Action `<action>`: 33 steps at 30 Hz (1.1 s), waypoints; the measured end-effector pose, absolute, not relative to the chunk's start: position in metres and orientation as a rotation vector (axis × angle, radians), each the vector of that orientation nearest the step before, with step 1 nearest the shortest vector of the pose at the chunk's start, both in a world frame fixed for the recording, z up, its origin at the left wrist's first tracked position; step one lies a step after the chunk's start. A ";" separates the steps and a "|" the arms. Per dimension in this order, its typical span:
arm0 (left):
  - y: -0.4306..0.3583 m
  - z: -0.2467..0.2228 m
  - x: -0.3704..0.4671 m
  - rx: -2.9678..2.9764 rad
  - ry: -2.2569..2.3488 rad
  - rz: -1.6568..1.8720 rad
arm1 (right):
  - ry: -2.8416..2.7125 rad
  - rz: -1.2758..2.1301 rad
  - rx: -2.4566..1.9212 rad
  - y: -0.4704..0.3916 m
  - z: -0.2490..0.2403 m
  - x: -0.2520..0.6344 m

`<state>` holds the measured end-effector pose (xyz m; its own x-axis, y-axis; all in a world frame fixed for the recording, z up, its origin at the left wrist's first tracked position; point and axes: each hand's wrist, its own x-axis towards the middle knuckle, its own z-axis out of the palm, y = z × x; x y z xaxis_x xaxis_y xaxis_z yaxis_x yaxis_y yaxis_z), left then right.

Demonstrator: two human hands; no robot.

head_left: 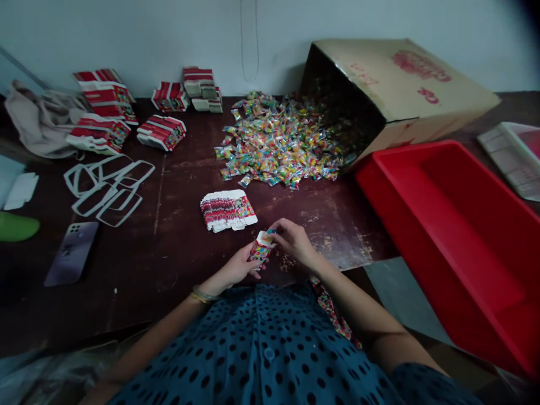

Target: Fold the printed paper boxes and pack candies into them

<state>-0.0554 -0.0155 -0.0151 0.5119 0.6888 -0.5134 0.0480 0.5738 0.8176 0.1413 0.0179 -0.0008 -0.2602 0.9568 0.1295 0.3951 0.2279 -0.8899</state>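
Observation:
My left hand (243,262) is closed around a small printed carton (261,250), red with coloured dots, whose white top flap stands open. At the carton's mouth, my right hand (294,241) pinches a small wrapped candy packet (271,232), partly hidden by the fingers. Just beyond my hands lies a fanned stack of flat printed cartons (228,210). Farther back spreads a heap of clear-wrapped colourful candy packets (278,143), running into the mouth of a tipped cardboard box (405,84).
A large red plastic bin (455,236) stands at the right. Bundles of flat cartons (162,133) sit at the back left. Nearer are white paper bands (112,188), a phone (72,253) and a green object (17,226). A beige cloth (40,121) lies far left.

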 end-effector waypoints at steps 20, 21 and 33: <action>-0.008 0.001 -0.067 0.952 0.993 0.603 | -0.830 2.258 -0.858 -0.003 0.006 0.127; -0.007 0.003 -0.068 0.943 0.977 0.593 | -0.858 2.277 -0.839 0.000 0.009 0.130; 0.000 0.002 -0.071 1.434 1.173 0.612 | -1.580 1.447 -1.120 0.006 0.000 0.107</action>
